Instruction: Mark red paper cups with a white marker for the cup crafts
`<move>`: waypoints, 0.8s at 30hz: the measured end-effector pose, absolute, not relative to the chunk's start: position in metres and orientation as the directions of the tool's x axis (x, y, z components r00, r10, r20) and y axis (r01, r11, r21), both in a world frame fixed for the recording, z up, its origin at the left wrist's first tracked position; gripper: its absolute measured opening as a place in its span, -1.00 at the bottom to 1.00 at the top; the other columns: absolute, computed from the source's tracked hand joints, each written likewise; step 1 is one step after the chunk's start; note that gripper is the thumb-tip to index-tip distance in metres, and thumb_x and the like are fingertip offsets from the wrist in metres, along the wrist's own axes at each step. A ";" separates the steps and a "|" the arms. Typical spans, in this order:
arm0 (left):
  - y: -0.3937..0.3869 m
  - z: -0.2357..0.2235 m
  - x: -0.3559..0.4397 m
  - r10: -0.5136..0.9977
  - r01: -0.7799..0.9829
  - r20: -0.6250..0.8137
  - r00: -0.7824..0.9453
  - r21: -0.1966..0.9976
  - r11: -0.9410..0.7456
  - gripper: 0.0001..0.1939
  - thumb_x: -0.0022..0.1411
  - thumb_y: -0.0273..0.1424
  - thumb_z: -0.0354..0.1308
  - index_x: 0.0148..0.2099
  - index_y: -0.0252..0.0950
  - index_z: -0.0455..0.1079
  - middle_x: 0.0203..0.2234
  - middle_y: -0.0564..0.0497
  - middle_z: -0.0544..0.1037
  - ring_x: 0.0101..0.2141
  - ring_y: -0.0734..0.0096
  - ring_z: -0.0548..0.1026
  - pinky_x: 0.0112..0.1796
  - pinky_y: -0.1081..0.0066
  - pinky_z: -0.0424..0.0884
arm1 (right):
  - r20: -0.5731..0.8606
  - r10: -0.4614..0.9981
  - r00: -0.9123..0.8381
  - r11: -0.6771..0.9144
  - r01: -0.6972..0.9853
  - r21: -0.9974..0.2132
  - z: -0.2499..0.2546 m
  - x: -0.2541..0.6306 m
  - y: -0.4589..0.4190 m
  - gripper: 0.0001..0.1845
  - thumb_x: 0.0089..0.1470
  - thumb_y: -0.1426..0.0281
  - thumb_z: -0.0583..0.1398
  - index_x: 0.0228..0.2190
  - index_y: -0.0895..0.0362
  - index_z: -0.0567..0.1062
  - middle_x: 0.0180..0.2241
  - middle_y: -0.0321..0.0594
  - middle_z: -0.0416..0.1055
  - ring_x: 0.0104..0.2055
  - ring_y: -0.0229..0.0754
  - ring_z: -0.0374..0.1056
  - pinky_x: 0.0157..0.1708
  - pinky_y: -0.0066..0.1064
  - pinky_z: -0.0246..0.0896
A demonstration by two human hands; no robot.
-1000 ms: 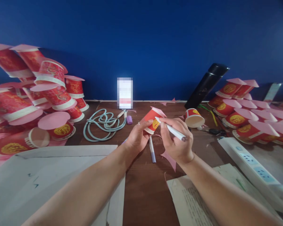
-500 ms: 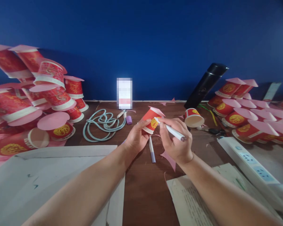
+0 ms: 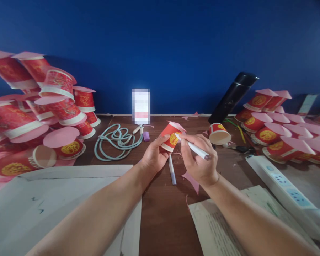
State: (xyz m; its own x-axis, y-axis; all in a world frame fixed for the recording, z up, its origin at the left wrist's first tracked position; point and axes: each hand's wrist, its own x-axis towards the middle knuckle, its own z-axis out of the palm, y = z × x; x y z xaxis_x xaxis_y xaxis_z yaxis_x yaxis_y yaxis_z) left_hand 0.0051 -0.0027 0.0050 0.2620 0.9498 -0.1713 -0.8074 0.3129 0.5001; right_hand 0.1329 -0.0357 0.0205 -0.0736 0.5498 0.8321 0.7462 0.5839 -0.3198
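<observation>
Your left hand [image 3: 154, 153] is wrapped around a tapered red paper cup with a round yellow emblem and a flat pink paper top [image 3: 172, 137], thumb on its near side; the cup is raised just beyond the slim white marker with a purple end [image 3: 172, 174] that lies on the dark brown wooden tabletop [image 3: 162, 217]. It tilts with its white rim downward and its emblem toward you, probably so that the printed side is easy to see and reach. Your right hand [image 3: 201, 156], to the right of the lying marker, grips a thick white marker pen [image 3: 197, 149] like a writing tool, low near the tip, which likely gives you finer control. That tip is at the emblem's edge, though whether it touches is too small to tell. The left grip seems meant to brace the cup against the pen's push. Well left of the lying marker, red cups with pink tops [image 3: 66, 108] are piled in leaning tiers; well right of it, similar cups stand in closer rows [image 3: 282, 129], both apparently set aside to leave you elbow room. Beyond it and to the right, another red cup [image 3: 220, 137] lies tipped over, its mouth facing you.
</observation>
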 end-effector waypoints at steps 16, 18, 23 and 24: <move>-0.002 0.005 0.005 0.952 -0.811 -0.194 0.234 0.500 0.302 -0.86 0.00 -0.49 0.24 -0.30 -0.37 0.45 -0.33 -0.05 0.57 -0.26 0.41 0.50 -0.10 0.40 0.35 | 0.832 0.551 -0.069 0.582 0.747 -0.323 0.021 0.133 -0.035 -0.81 0.01 0.51 0.18 -0.27 0.12 0.48 -0.34 -0.24 0.50 -0.28 -0.20 0.39 -0.20 -0.27 0.27; -0.002 0.005 0.005 0.950 -0.809 -0.199 0.241 0.500 0.310 -0.87 0.00 -0.48 0.24 -0.31 -0.35 0.44 -0.31 -0.05 0.57 -0.24 0.39 0.50 -0.10 0.39 0.35 | 0.834 0.548 -0.070 0.584 0.746 -0.321 0.021 0.133 -0.035 -0.82 0.01 0.51 0.18 -0.27 0.12 0.48 -0.34 -0.24 0.50 -0.28 -0.20 0.38 -0.20 -0.27 0.27; -0.002 0.004 0.005 0.952 -0.803 -0.190 0.238 0.514 0.303 -0.84 0.00 -0.49 0.23 -0.29 -0.36 0.45 -0.28 -0.06 0.57 -0.22 0.39 0.50 -0.06 0.38 0.33 | 0.838 0.542 -0.066 0.590 0.740 -0.323 0.021 0.132 -0.035 -0.83 0.02 0.50 0.18 -0.28 0.13 0.47 -0.35 -0.24 0.50 -0.29 -0.20 0.38 -0.22 -0.27 0.27; -0.002 0.004 0.005 0.953 -0.800 -0.181 0.245 0.518 0.304 -0.84 0.00 -0.49 0.23 -0.28 -0.36 0.45 -0.28 -0.06 0.57 -0.22 0.39 0.50 -0.04 0.37 0.32 | 0.837 0.543 -0.066 0.590 0.740 -0.324 0.021 0.131 -0.035 -0.83 0.02 0.50 0.18 -0.27 0.13 0.47 -0.35 -0.24 0.50 -0.29 -0.19 0.38 -0.22 -0.27 0.26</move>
